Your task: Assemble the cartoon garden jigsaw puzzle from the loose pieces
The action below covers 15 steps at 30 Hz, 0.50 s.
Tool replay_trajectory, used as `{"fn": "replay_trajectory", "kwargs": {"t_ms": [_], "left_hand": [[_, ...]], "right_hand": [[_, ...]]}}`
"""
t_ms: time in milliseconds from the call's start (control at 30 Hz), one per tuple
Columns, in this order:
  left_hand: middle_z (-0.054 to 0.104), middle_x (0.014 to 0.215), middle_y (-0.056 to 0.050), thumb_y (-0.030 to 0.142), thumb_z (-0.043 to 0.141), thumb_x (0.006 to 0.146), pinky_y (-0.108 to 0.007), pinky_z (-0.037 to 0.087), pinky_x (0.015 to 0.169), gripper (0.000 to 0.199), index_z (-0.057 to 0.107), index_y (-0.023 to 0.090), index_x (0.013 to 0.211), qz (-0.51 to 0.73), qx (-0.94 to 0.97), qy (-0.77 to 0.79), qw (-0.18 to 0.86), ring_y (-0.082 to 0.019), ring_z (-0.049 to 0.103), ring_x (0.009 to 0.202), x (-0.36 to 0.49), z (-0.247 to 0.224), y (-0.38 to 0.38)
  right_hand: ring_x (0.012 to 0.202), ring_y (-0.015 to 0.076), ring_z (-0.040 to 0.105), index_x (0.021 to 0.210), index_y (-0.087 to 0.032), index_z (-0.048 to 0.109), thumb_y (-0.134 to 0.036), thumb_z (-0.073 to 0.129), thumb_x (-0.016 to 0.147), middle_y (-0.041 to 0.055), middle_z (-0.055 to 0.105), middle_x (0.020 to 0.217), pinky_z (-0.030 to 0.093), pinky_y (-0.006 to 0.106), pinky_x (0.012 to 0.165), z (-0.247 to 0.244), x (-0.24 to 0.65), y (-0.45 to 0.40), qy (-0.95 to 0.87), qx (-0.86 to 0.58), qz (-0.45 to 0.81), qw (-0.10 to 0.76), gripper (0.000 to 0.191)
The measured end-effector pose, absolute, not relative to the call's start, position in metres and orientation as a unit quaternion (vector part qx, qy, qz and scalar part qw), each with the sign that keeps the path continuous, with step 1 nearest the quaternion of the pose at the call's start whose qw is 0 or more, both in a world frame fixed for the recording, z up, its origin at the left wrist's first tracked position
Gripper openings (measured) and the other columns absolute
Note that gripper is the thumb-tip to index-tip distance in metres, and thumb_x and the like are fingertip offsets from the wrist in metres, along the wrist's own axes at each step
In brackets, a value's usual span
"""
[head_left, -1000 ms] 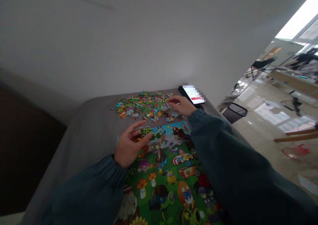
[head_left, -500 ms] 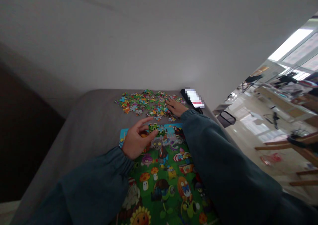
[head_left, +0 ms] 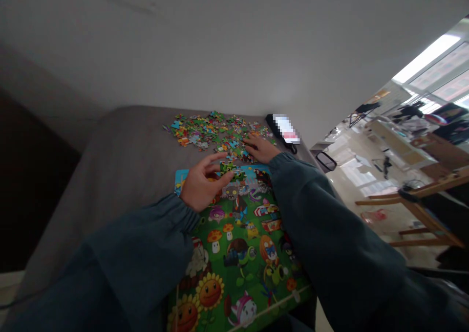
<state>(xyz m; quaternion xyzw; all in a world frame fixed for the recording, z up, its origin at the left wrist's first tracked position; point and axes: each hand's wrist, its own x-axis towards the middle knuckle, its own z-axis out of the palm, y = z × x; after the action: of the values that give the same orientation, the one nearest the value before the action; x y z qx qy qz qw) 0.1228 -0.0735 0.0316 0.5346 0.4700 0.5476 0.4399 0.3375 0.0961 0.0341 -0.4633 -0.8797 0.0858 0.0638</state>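
Observation:
My left hand (head_left: 203, 181) rests over the top left part of a colourful picture board (head_left: 234, 229), thumb and fingers apart in a curve. In the gap beside its fingertips are a few green puzzle pieces (head_left: 227, 169); I see no firm grip on them. Farther back, my right hand (head_left: 263, 149) lies on the right side of a heap of loose puzzle pieces (head_left: 208, 131), fingers stretched out and touching pieces. Cartoon plants, mushrooms and sunflowers cover the green board, which has a light blue top edge. My right sleeve hides part of its right side.
A phone with a lit screen (head_left: 287, 129) lies on a dark object to the right of the heap. Grey cloth (head_left: 132, 151) covers the surface, and a pale wall (head_left: 220, 43) rises behind it. Wooden chair parts (head_left: 421, 210) stand on the floor at right.
The camera view has tilted, so the hands, heap and board appear higher and more of the board's near edge shows. My right fingers have shifted slightly among the pieces; my left hand keeps its shape.

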Motion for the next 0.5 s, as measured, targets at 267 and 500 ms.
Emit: {"fn": "replay_trajectory", "kwargs": {"t_ms": [267, 500], "left_hand": [[0.039, 0.058, 0.009, 0.04, 0.074, 0.076, -0.021, 0.027, 0.046, 0.054, 0.06, 0.018, 0.124, 0.53, 0.545, 0.474, 0.445, -0.008, 0.033, 0.047, 0.121, 0.032, -0.073], [0.034, 0.057, 0.01, 0.04, 0.074, 0.076, -0.021, 0.025, 0.047, 0.056, 0.059, 0.016, 0.125, 0.527, 0.55, 0.478, 0.437, -0.008, 0.03, 0.048, 0.121, 0.031, -0.073]], "right_hand": [[0.146, 0.0238, 0.028, 0.15, -0.013, 0.037, -0.035, 0.044, 0.099, 0.0153, 0.032, 0.157, 0.024, 0.043, 0.12, 0.04, 0.287, 0.091, -0.909, -0.4, 0.078, 0.089, 0.056], [0.128, 0.0253, 0.053, 0.124, -0.018, 0.066, -0.029, 0.042, 0.098, 0.0115, 0.061, 0.134, 0.038, 0.042, 0.111, 0.048, 0.262, 0.086, -0.908, -0.412, 0.063, 0.051, 0.037]]}}
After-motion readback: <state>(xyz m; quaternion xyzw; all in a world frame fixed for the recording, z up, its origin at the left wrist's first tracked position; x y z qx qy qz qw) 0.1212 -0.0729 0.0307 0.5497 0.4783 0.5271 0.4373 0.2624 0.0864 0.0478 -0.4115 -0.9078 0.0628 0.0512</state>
